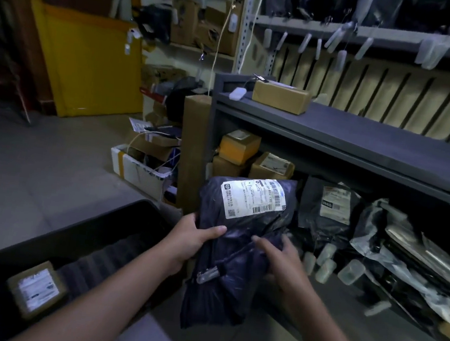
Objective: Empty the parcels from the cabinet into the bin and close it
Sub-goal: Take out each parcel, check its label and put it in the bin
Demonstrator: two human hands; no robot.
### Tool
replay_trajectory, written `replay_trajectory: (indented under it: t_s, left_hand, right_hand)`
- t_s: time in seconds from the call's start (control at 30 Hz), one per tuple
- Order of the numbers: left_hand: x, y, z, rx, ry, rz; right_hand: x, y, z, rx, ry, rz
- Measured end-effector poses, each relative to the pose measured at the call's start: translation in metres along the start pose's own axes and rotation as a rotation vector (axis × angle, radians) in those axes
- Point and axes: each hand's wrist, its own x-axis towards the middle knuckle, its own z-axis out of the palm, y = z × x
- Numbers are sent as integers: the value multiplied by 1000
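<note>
Dark plastic parcel [242, 227] — gripped between left hand [191, 239], right hand [278, 256]

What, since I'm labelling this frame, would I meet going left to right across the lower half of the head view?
A cardboard box in the black bin → left hand → dark labelled parcel → right hand → black mailer in the cabinet → silver-grey bags.

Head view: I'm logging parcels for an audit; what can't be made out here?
All in the head view:
- Label on the held parcel: print too small, blurred.
- Bin: near end cut by the frame's lower edge, interior dark.
- Cabinet: right end cut off; bags there blurred.
</note>
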Motion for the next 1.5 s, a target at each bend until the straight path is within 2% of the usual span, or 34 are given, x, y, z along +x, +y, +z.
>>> replay_trajectory:
  t_s: [0.13, 0.27, 0.47, 0.6, 0.8, 1.17, 1.5]
  left_hand:
    - [11, 7, -38, 96, 45, -12]
    - [28, 19, -90, 151, 104, -33]
    - [51, 4, -174, 4, 248, -130]
    - [72, -27, -217, -48, 362, -190]
    - [111, -81, -262, -46, 441, -276]
    - [198, -205, -312, -34, 504, -401]
    - [225, -269, -348, 47, 513, -509]
  right_hand:
    - [26, 6, 49, -150, -96, 22]
    - [55, 10, 104, -141, -175, 12]
    - [102, 29, 174, -184, -267, -46]
    - [139, 50, 218, -267, -298, -63]
    - [196, 90, 264, -383, -377, -33]
    - [302, 213, 312, -621, -417, -66]
    - [342, 284, 335, -906, -488, -25]
